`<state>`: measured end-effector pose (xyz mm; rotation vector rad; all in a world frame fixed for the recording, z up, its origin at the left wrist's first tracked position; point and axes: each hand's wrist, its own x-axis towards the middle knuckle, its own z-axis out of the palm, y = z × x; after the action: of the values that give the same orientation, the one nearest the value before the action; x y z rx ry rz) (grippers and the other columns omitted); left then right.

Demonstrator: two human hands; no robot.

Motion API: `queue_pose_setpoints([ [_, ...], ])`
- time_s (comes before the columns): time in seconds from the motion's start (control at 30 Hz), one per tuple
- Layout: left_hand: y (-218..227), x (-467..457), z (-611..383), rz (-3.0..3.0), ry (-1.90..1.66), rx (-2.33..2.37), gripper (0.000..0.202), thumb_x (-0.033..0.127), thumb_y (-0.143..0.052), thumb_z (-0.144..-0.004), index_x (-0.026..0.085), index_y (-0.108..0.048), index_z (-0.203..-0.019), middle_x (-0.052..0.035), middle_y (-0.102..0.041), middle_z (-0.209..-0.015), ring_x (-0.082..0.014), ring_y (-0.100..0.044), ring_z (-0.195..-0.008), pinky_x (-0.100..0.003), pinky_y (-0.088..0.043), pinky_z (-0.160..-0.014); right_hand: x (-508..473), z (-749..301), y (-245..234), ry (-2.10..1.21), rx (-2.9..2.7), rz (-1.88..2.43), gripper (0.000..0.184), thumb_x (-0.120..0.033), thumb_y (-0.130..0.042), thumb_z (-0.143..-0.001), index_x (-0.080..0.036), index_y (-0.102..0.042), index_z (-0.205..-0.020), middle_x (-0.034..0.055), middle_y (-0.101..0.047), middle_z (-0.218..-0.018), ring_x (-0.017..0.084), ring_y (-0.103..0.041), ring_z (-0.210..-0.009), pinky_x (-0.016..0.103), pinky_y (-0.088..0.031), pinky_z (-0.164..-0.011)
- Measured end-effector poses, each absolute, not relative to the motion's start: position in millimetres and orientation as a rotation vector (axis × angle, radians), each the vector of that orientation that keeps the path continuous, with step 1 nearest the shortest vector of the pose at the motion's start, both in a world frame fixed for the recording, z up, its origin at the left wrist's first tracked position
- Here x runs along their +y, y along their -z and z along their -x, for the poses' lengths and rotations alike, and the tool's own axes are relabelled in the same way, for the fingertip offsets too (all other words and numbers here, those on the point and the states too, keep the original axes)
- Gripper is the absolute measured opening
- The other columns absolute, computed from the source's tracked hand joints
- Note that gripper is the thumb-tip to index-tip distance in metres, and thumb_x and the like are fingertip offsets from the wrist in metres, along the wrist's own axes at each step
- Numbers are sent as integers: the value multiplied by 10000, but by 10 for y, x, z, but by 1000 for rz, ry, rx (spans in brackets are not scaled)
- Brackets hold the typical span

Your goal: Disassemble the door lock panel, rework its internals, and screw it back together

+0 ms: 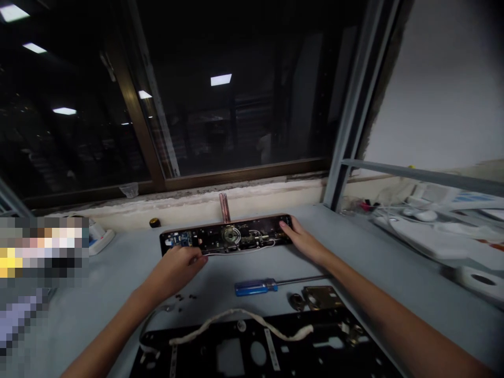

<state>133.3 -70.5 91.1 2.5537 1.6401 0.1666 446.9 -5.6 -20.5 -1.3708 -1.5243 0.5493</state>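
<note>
A long black panel (212, 239) with electronics faces me, tilted up at the far side of the table. A blue circuit board (181, 240) sits at its left end, a round part (229, 235) near its middle, and a white wire runs along its lower edge. My right hand (301, 239) grips the right end, thumb on the front face. At the lower left edge, my left hand (181, 265) is closed, its fingers curled in and partly hidden. Nearer me lie a blue-handled screwdriver (255, 286) and a large black plate (205, 354) with cut-outs and a wrapped cable.
Small screws (185, 297) lie left of the screwdriver. A metal part (323, 298) and a round piece (296, 301) rest between screwdriver and plate. A copper-coloured tube (224, 207) stands behind the panel. White items (425, 233) crowd the right side, beyond a metal frame (342, 181).
</note>
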Motion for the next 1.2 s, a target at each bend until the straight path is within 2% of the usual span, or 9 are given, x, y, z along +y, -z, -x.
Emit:
queue_pose_setpoints([
  [0.27, -750, -913, -1110, -2483, -188, 1502, 339, 295, -365, -838, 174, -546, -578, 18, -522, -535, -102, -462, -532, -212, -307, -527, -38, -4492, 254, -524, -1519, 1380, 461, -547, -366, -808, -221, -479, -1113, 56, -591, -1130, 242, -471, -1148, 389, -333, -998],
  [0.47, -714, -881, -921, -2502, -155, 1628, 320, 275, -373, -832, 181, -580, -607, -14, -603, -606, -127, -535, -595, -230, -336, -570, -77, -4470, 213, -521, -1516, 1398, 471, -533, -375, -803, -225, -462, -1149, 57, -538, -1222, 240, -451, -1169, 384, -309, -1016],
  [0.73, -652, -903, -577, -2495, -2, 1614, 293, 249, -383, -816, 195, -602, -628, -18, -636, -645, -139, -564, -622, -221, -344, -574, -65, -4484, 231, -529, -1499, 1414, 422, -517, -380, -801, -223, -490, -1084, 67, -579, -1149, 245, -494, -1115, 393, -345, -990],
  [0.83, -706, -886, -502, -2489, -6, 1649, 304, 242, -365, -813, 195, -575, -598, -7, -615, -621, -136, -546, -608, -226, -333, -573, -57, -4495, 250, -529, -1489, 1413, 416, -523, -387, -798, -237, -491, -1082, 60, -585, -1140, 249, -479, -1134, 406, -332, -1000],
  [1.07, -776, -886, -377, -2380, -39, 1691, 355, 334, -333, -840, 186, -531, -584, 16, -534, -568, -122, -499, -583, -216, -301, -522, -50, -4500, 270, -529, -1484, 1402, 413, -534, -389, -795, -257, -500, -1079, 39, -587, -1153, 246, -499, -1114, 401, -357, -985],
  [1.2, -764, -996, -437, -2376, -52, 1619, 338, 309, -342, -841, 182, -523, -584, 22, -533, -574, -116, -494, -584, -213, -313, -543, -55, -4492, 255, -530, -1479, 1412, 421, -529, -389, -794, -253, -494, -1095, 42, -580, -1164, 247, -484, -1135, 400, -340, -997],
])
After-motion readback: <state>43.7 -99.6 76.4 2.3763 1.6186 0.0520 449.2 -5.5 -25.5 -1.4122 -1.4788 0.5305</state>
